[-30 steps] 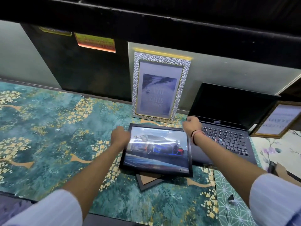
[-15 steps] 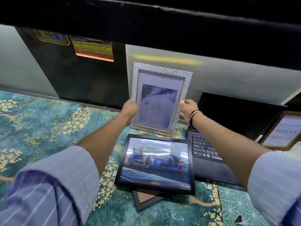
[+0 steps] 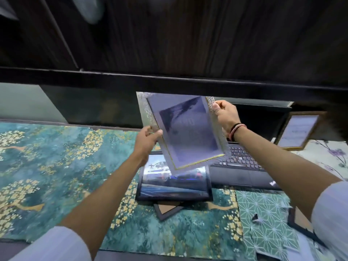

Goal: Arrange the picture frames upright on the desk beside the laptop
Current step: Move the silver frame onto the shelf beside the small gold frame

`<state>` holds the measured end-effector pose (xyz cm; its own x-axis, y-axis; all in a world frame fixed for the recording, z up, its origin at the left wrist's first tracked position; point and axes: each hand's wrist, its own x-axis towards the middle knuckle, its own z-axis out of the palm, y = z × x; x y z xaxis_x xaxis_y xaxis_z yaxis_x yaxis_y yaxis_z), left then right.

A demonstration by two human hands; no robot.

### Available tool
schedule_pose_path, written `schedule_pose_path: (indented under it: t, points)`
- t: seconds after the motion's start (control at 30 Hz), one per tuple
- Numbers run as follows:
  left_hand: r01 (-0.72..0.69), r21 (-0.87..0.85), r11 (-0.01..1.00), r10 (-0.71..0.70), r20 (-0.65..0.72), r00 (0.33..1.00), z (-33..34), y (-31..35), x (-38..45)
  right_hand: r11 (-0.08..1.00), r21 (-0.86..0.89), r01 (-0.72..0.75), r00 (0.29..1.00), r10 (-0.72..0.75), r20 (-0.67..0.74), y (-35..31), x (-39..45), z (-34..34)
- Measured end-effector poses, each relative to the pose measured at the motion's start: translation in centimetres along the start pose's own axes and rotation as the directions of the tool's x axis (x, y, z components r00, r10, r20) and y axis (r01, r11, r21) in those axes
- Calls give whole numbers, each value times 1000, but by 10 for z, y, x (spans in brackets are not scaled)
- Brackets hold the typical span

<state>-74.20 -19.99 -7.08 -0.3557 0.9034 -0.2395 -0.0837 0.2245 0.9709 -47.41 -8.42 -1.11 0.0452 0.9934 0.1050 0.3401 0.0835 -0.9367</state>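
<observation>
While you hold the silver frame [image 3: 185,131] off the desk [image 3: 56,157] between both hands, its long axis tilts, top edge leaning to your left and bottom corner hanging down toward you over the black car frame [image 3: 174,182]. Your left hand [image 3: 148,139] is clenched on the lower left edge; your right hand [image 3: 225,114] pinches the upper right edge, fingers closed on the textured border. The right hand sits higher and farther from you, the left lower and nearer. Below your grip, the black car frame lies flat, just left of the laptop [image 3: 243,162], with a brown-backed frame [image 3: 167,210] poking out under its near edge. Beyond your right hand, a gold frame [image 3: 297,130] stands propped. To stand it upright you likely must level the bottom edge first. Motion blur hides finer finger detail.
</observation>
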Motion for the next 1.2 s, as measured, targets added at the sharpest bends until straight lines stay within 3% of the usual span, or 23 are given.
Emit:
schedule_pose_path:
  t: [0.17,0.37,0.47,0.57,0.67,0.8,0.93,1.03,1.1,1.17,1.2]
  points:
    - [207,-306,929,-162,166,973,37,-17,-66,987,-158,6,996,8,88,17,-43,-52]
    - [380,-422,823,-223,374,900,83,-15,-126,956,-293,-15,971,84,224,50,-84,-146]
    - [454,-361,815,-268,459,847,100,-18,-157,950,-308,-42,953,131,273,62,-100,-192]
    - [524,-273,806,-312,556,770,143,-21,-196,923,-382,38,928,110,356,71,-117,-254]
    - [490,-113,865,-328,611,720,193,-20,-229,886,-442,143,890,80,448,75,-128,-300]
    - [403,-31,915,-305,603,738,264,-29,-256,854,-502,134,870,141,472,83,-136,-336]
    - [421,-128,898,-299,522,799,307,-49,-260,884,-467,22,964,105,244,96,-136,-376]
    - [471,-172,865,-331,508,795,327,-63,-253,809,-571,-142,988,82,-129,129,-144,-423]
    - [485,-225,845,-333,488,807,341,-71,-247,767,-539,-347,908,131,-398,162,-157,-457]
    - [519,-283,807,-352,475,806,356,-78,-241,740,-327,-588,750,348,-562,190,-180,-478]
    - [540,-301,786,-374,465,803,366,-83,-237,715,-188,-673,664,474,-578,208,-192,-482]
